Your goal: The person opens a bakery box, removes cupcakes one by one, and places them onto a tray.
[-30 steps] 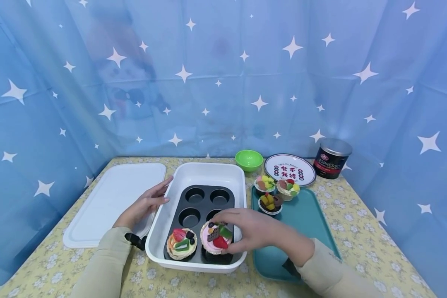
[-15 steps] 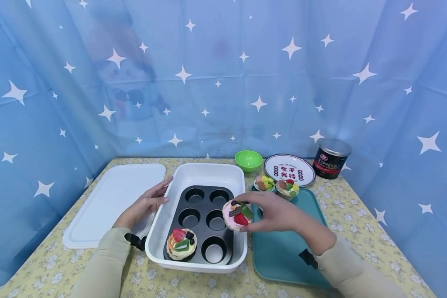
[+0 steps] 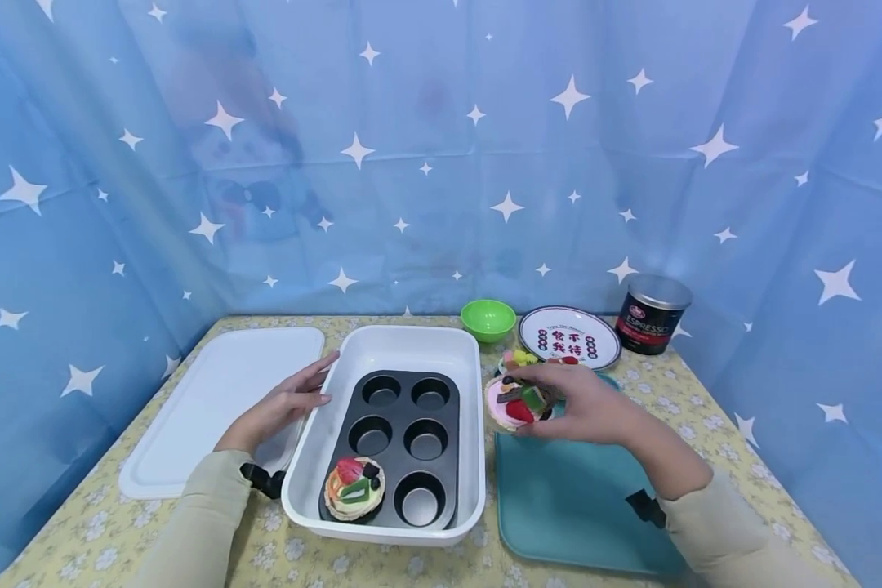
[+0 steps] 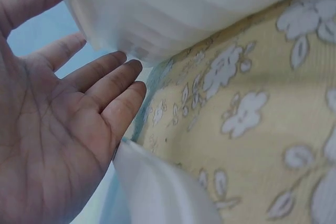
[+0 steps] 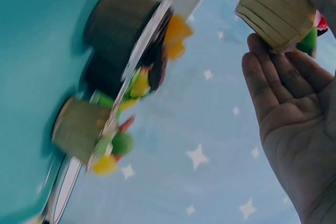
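Note:
In the head view, my right hand [image 3: 591, 408] pinches a cupcake [image 3: 510, 406] with pink topping, chocolate and fruit pieces, above the far left part of the teal tray [image 3: 559, 506]. Its pale ridged base [image 5: 275, 11] appears between thumb and fingers in the right wrist view. My left hand [image 3: 279, 412] is at the left side of the white bin [image 3: 415, 347], fingers straight, as the left wrist view also shows. Inside the bin lies a dark muffin tin [image 3: 398, 437], whose near left cup holds a fruit-topped cupcake [image 3: 354, 490]; its other cups hold nothing.
Several cupcakes stand on the tray, including a dark-based one [image 5: 118, 22] and a pale-based one [image 5: 84, 127]. Behind are a green bowl [image 3: 488, 320], an oval plate [image 3: 569, 333] and an espresso can [image 3: 652, 317]. A white lid [image 3: 220, 404] lies left of the bin.
My right hand has lifted the pink-topped cupcake out of the tin's near right cup and carried it rightward and away, over the tray. The left hand has stayed by the bin.

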`<state>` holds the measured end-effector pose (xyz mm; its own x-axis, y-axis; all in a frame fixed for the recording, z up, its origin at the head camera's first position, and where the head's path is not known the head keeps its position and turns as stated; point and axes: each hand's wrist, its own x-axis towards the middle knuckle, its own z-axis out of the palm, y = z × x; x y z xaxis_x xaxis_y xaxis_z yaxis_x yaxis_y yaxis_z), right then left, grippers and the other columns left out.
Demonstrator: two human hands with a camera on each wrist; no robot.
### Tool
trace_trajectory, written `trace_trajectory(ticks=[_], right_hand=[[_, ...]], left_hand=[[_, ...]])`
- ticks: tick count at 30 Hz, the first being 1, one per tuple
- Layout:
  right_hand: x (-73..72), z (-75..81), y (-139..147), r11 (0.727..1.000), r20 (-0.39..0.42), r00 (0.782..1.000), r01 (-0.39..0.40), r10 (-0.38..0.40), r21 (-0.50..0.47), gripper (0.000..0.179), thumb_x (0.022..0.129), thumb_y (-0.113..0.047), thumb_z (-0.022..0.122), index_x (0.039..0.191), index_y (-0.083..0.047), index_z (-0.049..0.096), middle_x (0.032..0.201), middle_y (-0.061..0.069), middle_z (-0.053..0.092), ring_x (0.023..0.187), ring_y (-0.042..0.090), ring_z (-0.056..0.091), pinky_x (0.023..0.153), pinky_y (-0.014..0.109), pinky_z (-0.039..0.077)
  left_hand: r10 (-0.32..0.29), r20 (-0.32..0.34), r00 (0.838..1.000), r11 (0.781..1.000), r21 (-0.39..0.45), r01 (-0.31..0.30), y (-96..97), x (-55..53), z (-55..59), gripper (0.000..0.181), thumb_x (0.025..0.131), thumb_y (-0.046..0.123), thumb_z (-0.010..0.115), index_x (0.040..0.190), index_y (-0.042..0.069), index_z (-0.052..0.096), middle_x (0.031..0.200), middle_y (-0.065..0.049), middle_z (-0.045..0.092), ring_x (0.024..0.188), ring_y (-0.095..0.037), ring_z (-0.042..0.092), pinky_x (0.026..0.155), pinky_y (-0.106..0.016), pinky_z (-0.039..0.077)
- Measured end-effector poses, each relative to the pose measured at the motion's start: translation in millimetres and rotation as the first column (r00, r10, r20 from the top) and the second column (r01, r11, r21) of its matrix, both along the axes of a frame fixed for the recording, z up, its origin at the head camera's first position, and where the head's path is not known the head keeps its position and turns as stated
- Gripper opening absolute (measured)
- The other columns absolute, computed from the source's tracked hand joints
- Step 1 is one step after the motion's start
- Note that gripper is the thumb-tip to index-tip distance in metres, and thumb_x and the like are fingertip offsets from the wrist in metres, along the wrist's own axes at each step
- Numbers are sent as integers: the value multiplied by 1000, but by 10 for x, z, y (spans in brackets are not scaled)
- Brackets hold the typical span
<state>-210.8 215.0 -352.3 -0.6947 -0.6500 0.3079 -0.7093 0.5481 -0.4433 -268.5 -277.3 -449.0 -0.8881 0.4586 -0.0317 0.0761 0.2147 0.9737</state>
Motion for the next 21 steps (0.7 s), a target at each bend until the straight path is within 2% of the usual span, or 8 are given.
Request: trace_trajectory(ticks=[4, 9, 14, 21], right_hand=[[-38, -22, 188, 997, -9, 997, 71, -71, -5, 65, 80, -49, 84, 136, -26, 62, 130, -9, 64, 115, 16, 64, 90, 43, 55], [-68, -75, 415, 987, -10, 987, 160, -160, -3, 64, 79, -44, 86, 135, -24, 64, 125, -5, 67, 111, 22, 65, 89, 49, 55], [-75, -150, 602, 977, -19, 977, 215, -214, 6, 66, 78, -47, 86, 134, -19, 65, 123, 0, 67, 108, 24, 65, 88, 50, 55], [-109, -217, 820, 963, 26, 963, 268, -268, 7, 66, 80, -41, 85, 135, -12, 63, 123, 10, 66, 111, 34, 63, 91, 57, 51]], left_hand=[[11, 3, 1000, 1000, -13, -11, -11, 15, 29, 78, 98, 24, 63, 162, 35, 20, 166, -8, 19, 151, -37, 20, 115, -65, 16], [8, -1, 1000, 1000, -12, -8, -6, 7, 36, 79, 97, 23, 64, 162, 33, 21, 166, -9, 20, 150, -38, 21, 115, -64, 19], [13, -1, 1000, 1000, -12, -13, 1, 6, 27, 78, 96, 22, 64, 161, 35, 22, 166, -9, 20, 150, -38, 21, 115, -64, 18], [23, -8, 1000, 1000, -6, -23, 6, 8, 23, 78, 96, 23, 65, 161, 35, 24, 165, -9, 22, 149, -38, 24, 115, -64, 21]])
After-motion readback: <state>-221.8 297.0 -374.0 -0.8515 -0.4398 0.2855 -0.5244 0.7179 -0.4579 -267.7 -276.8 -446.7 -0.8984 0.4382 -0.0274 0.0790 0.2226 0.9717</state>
